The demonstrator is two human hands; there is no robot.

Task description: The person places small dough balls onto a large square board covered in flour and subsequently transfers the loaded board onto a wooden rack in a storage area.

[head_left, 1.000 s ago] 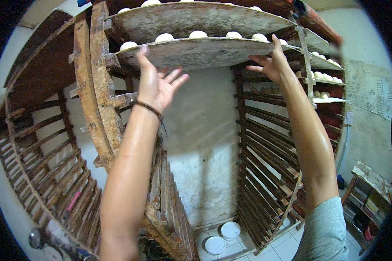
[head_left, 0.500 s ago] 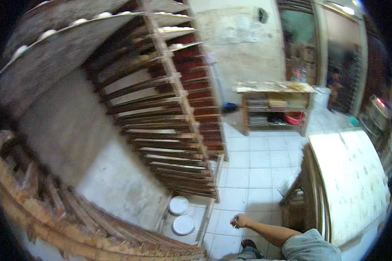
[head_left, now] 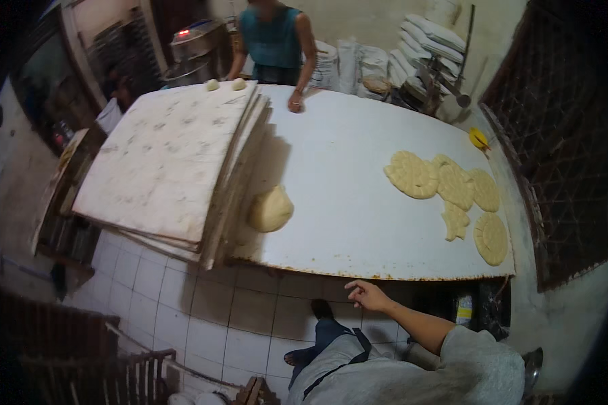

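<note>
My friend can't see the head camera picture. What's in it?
The right hand hangs loosely open near a white table bearing flat dough pieces, a dough lump and stacked boards. A co-worker stands opposite.

tbl top (head_left: 338,182) smooth w/ rough, rusty-looking edge (head_left: 358,277) – bds (head_left: 155,162) matt, wood-like – dough lump (head_left: 271,210) smooth.

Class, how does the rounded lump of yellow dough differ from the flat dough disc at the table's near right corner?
The rounded yellow dough lump bulges upward; the flat dough disc lies low. The lump looks mostly smooth, the disc uneven. Both are pale yellow and rest on the white tabletop.
</note>
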